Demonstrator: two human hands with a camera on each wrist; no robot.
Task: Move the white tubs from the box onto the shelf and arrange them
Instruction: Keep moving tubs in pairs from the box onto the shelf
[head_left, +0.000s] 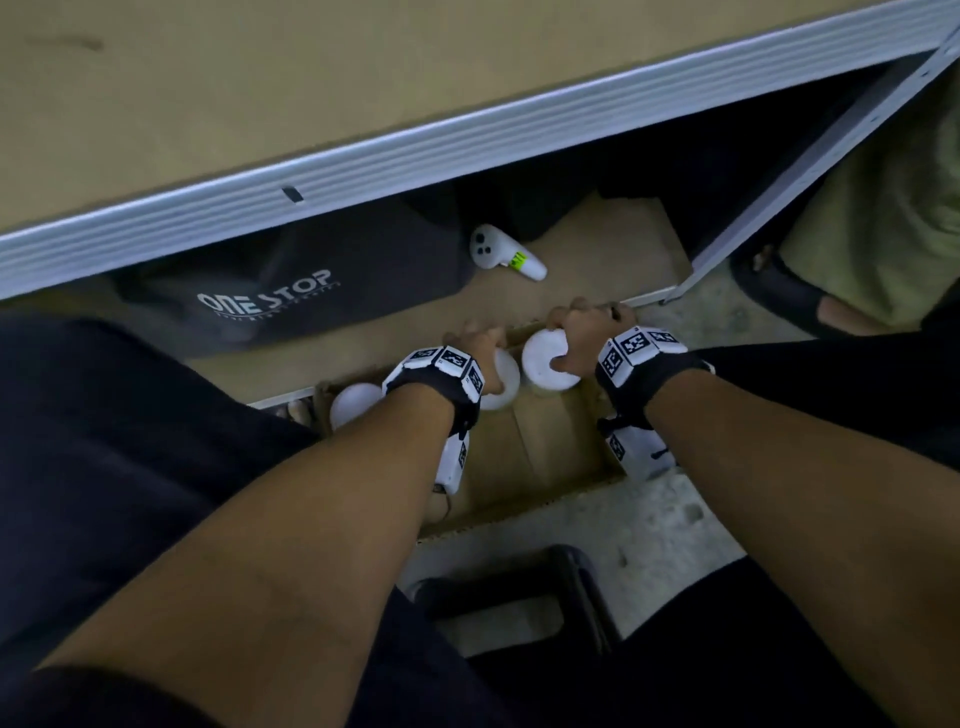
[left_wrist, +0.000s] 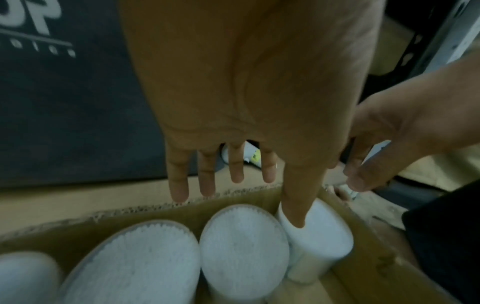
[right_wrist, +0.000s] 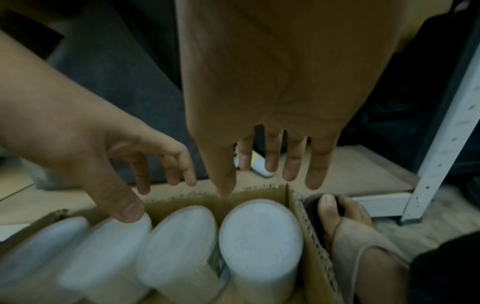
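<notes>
Covering two tubs (head_left: 540, 364), hands (head_left: 587, 338) hide grips.

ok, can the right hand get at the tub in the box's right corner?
Probably yes. The right hand is open just above that tub, whose lid is bare. The box wall and next tub sit close, so fingers get little side room.

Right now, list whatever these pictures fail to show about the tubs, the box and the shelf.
1. Tub count: in the head view the left forearm covers part of the box; both wrist views cut the row off at the frame edge.
2. Label: right wrist view, blurred and wedged between two tubs.
3. Shelf: head view, its board runs past the top edge.
</notes>
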